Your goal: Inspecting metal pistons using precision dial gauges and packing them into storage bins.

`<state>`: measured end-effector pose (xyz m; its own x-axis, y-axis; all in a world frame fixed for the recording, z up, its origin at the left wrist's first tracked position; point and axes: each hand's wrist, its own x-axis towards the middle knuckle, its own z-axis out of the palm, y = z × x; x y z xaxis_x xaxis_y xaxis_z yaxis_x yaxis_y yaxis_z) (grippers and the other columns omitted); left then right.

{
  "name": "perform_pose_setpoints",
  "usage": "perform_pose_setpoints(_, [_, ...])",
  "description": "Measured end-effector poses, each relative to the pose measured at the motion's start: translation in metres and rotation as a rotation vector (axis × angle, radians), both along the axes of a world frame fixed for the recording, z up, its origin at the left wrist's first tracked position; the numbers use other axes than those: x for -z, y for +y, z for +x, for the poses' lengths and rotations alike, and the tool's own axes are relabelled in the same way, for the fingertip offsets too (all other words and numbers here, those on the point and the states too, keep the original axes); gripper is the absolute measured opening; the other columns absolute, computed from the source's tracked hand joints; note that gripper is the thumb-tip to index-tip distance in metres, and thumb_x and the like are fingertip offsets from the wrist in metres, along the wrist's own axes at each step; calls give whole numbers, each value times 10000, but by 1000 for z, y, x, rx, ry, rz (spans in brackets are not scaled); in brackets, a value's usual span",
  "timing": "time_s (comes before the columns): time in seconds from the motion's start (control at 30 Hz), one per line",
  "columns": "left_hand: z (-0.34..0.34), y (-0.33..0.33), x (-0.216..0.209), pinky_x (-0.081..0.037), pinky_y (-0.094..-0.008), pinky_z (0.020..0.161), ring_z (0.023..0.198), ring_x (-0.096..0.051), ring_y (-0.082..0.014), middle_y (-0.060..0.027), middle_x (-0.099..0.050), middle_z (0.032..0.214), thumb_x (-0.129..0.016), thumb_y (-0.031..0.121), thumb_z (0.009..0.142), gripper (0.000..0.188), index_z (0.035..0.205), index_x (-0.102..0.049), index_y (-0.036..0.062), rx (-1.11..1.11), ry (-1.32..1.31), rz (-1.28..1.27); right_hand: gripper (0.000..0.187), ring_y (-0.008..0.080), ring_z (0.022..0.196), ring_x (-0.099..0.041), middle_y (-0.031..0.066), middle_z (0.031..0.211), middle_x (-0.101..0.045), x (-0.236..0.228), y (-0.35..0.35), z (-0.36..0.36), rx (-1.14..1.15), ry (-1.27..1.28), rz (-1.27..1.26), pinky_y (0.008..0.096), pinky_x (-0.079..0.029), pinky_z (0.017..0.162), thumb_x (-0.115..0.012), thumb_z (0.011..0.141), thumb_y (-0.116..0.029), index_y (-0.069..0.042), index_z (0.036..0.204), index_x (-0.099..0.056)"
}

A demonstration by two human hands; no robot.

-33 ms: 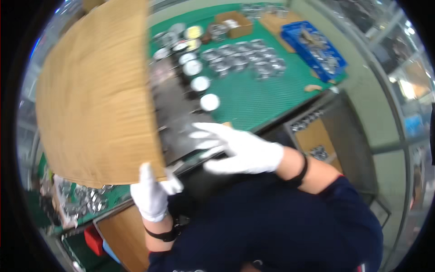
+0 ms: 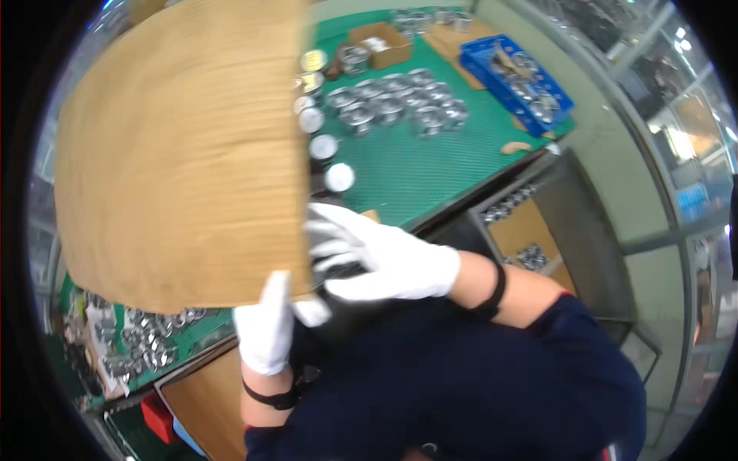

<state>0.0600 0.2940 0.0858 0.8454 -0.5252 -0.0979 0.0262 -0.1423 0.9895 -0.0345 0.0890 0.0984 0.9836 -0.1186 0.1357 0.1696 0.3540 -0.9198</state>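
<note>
A large brown cardboard sheet (image 2: 181, 161) fills the left of the view and hides much of the bench behind it. My left hand (image 2: 265, 326), in a white glove, is closed on its lower right corner, with a finger lying over the face. In a matching glove, my right hand (image 2: 384, 257) has its fingers spread, the tips close to the sheet's right edge; whether they touch it I cannot tell. Beyond that hand, a row of round white-topped parts (image 2: 339, 177) runs along the sheet's edge. A dark surface beside them is mostly covered.
Clear or shiny round pieces (image 2: 388, 107) stand grouped on the green mat (image 2: 400, 173). Farther back are a small cardboard box (image 2: 390, 52) and a blue crate (image 2: 519, 84) of parts. An open drawer (image 2: 523, 227) sits below right; more shiny parts (image 2: 154, 342) lie at lower left.
The cardboard sheet has shifted right and now covers most of the dark surface and some round parts. My left hand moved right with it; my right hand moved slightly left, still spread.
</note>
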Motion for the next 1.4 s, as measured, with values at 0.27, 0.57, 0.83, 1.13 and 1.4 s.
perform_pose_setpoints(0.27, [-43,-36,-10,-554,-322,773,820,-712,-210,-87,-725,913,-703,107,896,513,1356,-504,-5,536,-429,264,378,285,1040,-677,142,1241,-653,-12,-199,-79,806,-171,164,375,-552,918,-636,968,-192,0,1288,-579])
perform_pose_setpoints(0.57, [-127,75,9,-508,-282,863,874,-632,-126,-58,-673,912,-568,38,974,414,1383,-518,8,-225,-3,448,455,308,1053,-644,157,1199,-675,47,-562,-195,905,211,260,378,-521,936,-720,912,-255,37,1237,-593])
perform_pose_setpoints(0.83, [-223,59,-88,-507,-286,823,865,-639,-142,-86,-662,992,-577,14,947,282,1224,-620,-16,-477,-186,437,578,391,1237,-529,263,1481,-401,161,-514,-143,1009,114,-102,472,-467,1049,-495,1029,-137,-16,1522,-220])
perform_pose_setpoints(1.13, [-337,213,-160,-485,-272,576,714,-636,-200,-122,-683,888,-567,194,976,210,1023,-692,32,247,-658,280,533,338,1205,-596,222,1465,-433,117,-93,-43,102,219,-325,414,-476,1044,-515,1029,-204,-9,1492,-337])
perform_pose_setpoints(1.4, [-484,308,-82,-521,-289,686,836,-652,-186,-136,-686,985,-541,160,974,284,1166,-634,-28,-980,-706,525,513,255,1044,-664,167,1385,-533,128,195,-29,-685,216,-427,371,-528,967,-567,995,-191,-35,1459,-416])
